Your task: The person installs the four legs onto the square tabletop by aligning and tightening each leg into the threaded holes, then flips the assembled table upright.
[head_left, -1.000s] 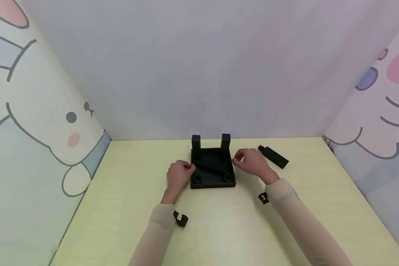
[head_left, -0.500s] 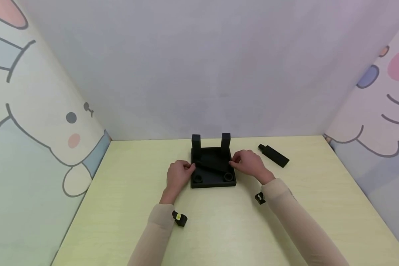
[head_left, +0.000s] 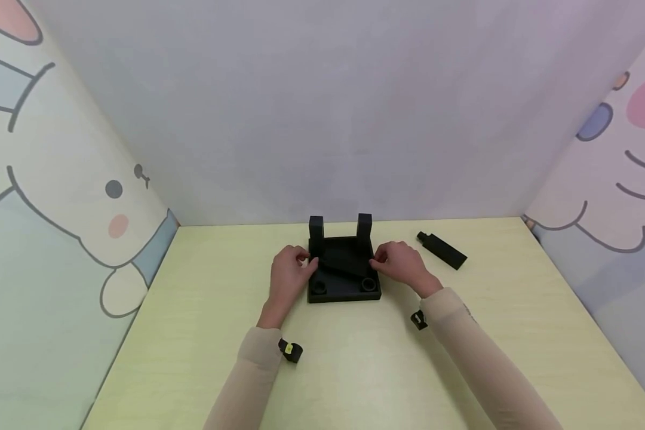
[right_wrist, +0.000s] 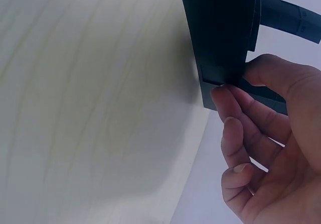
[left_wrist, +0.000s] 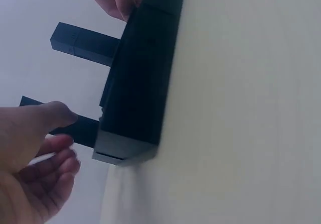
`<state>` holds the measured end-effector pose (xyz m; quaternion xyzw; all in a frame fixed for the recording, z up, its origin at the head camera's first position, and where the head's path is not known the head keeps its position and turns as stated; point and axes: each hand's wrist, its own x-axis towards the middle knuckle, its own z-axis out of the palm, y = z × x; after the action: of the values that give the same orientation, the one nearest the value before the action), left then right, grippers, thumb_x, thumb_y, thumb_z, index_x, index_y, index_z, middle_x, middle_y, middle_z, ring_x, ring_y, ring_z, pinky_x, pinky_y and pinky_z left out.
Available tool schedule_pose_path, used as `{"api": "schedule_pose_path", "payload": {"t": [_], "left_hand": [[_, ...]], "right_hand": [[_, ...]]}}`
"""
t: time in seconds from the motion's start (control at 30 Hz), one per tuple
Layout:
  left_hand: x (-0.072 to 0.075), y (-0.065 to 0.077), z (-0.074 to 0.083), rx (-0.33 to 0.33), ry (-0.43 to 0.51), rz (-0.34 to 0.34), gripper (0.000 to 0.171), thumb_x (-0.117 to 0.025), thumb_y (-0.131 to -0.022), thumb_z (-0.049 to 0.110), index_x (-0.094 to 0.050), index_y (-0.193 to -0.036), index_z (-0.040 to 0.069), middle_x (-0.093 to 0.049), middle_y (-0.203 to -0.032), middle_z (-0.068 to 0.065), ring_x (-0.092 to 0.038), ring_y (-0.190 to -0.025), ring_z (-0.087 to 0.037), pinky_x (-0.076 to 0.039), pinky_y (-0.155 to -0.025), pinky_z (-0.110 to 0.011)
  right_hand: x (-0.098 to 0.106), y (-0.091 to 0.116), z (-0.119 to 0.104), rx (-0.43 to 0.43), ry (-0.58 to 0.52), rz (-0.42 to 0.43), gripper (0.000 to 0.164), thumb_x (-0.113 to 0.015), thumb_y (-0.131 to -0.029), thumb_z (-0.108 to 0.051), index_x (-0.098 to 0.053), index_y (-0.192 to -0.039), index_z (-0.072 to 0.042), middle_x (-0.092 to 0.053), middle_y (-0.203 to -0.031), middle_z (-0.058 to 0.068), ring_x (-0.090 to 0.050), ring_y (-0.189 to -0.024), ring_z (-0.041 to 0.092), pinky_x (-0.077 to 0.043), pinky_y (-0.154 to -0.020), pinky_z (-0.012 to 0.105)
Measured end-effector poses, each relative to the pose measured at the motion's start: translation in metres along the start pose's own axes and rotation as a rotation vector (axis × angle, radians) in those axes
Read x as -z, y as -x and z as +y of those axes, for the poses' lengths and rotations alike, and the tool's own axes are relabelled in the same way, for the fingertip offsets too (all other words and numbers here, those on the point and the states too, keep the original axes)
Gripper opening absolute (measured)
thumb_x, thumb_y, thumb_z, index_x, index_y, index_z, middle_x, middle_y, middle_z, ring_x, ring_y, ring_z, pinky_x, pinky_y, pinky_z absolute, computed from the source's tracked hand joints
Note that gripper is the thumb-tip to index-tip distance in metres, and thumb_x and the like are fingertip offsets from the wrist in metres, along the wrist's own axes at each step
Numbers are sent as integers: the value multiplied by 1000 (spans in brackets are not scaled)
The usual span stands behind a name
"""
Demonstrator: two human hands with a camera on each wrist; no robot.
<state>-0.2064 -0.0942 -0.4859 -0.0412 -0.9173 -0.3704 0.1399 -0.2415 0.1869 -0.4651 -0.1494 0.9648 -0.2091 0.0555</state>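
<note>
A black square stand (head_left: 349, 291) has a shallow tray, two upright posts at its back and two small rings near its front corners. Across the tray lies a dark flat strip (head_left: 340, 269), hard to make out against the black. My right hand (head_left: 404, 263) pinches the stand's right rim, thumb on the inner side and fingertips outside, as the right wrist view shows. At the left rim is my left hand (head_left: 290, 272), its thumb apart from its loosely bent fingers. The left wrist view has the thumb in front of a post; whether it touches cannot be told.
A second black flat piece (head_left: 443, 251) with a narrow notched end lies on the pale wooden table (head_left: 349, 370), right of the stand. Behind the table rises a plain wall (head_left: 344, 119). Walls with cartoon drawings flank both sides.
My right hand has shifted left onto the stand's right rim. The left hand has moved slightly forward, and its thumb and fingers have spread apart. The stand stays in place.
</note>
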Motion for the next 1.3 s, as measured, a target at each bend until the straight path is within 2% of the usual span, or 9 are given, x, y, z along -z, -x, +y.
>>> {"api": "schedule_pose_path", "payload": {"t": [0.1,0.23,0.3,0.43,0.6,0.77,0.93,1.1,1.3], "left_hand": [[-3,-7,9,-131,-40,-72,19,-76,-91,26,-76,-102,10,-73,-99,-7,-65,-89,-22,-54,-80,-37],[-11,-17,22,-338,-141,-230,25,-74,-93,30,-75,-113,15,-73,-116,-2,-64,-109,-23,-51,-98,-41],[-15,-22,29,-407,-186,-307,28,-74,-93,31,-75,-117,17,-73,-121,0,-62,-116,-23,-49,-102,-43],[-18,-27,40,-459,-240,-414,31,-75,-91,30,-74,-120,18,-72,-125,0,-60,-120,-24,-45,-103,-46],[-17,-30,46,-462,-295,-512,37,-79,-89,27,-73,-124,16,-71,-126,-2,-58,-118,-26,-43,-106,-49],[-22,-28,41,-462,-364,-544,38,-78,-90,29,-71,-126,18,-71,-127,-1,-58,-116,-25,-45,-103,-46],[-20,-25,36,-473,-376,-529,36,-76,-92,31,-70,-126,20,-71,-126,2,-57,-117,-22,-44,-102,-43],[-12,-27,32,-498,-350,-489,34,-75,-92,31,-71,-124,20,-70,-125,4,-56,-120,-19,-41,-101,-41],[9,-31,30,-493,-254,-407,34,-77,-91,35,-72,-120,19,-73,-120,2,-59,-120,-21,-43,-103,-44]], "right_hand": [[2,0,2,6,12,5,21,-70,-93,-34,-75,-92,-14,-77,-89,2,-63,-66,11,-47,-58,28],[3,-1,3,-8,25,-4,21,-70,-92,-34,-75,-91,-14,-77,-89,1,-62,-66,11,-46,-58,29],[2,-1,3,-18,28,-18,21,-70,-93,-35,-76,-91,-15,-77,-89,1,-62,-66,11,-46,-57,28],[-1,-4,2,-14,27,-29,22,-69,-93,-36,-75,-91,-15,-77,-88,0,-62,-66,11,-45,-57,28],[-4,-7,-5,2,32,-14,20,-69,-93,-34,-75,-88,-15,-76,-85,0,-60,-64,11,-44,-55,27],[-7,-9,-12,13,40,-18,20,-68,-93,-34,-75,-88,-16,-76,-83,0,-59,-62,11,-44,-54,27],[-9,-11,-16,24,37,-27,21,-68,-94,-34,-75,-89,-15,-75,-84,0,-59,-63,11,-44,-55,27],[-9,-11,-16,12,37,-31,21,-68,-94,-35,-74,-89,-15,-75,-83,0,-59,-63,12,-44,-56,28],[-9,-11,-15,13,39,-29,22,-68,-94,-36,-73,-89,-15,-74,-83,0,-59,-63,12,-44,-56,28]]}}
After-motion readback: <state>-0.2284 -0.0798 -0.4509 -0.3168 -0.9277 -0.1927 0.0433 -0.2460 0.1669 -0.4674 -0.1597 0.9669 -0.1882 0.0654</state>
